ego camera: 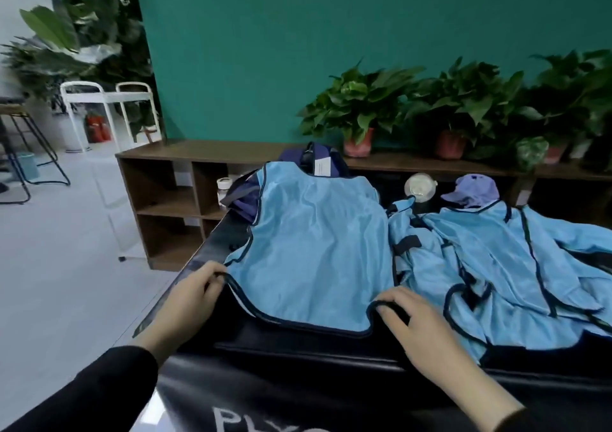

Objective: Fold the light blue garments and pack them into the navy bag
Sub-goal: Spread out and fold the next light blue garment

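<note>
Light blue vest [318, 246]: spread flat on the dark table [298, 349], navy bag [318, 161] at its far end. We pinch its near hem, left hand [192, 294] and right hand [414, 319] at the two corners. Risk, in our judgement: slippery cloth sliding from either pinch, skewing the fold. Unfolded garments [496, 259] heaped to the right.

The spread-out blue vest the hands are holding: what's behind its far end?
Behind the light blue vest a navy bag sticks up, with a white tag showing. More navy fabric shows at the vest's left edge. The vest covers the bag's lower part, so whether it is open cannot be seen.
</note>
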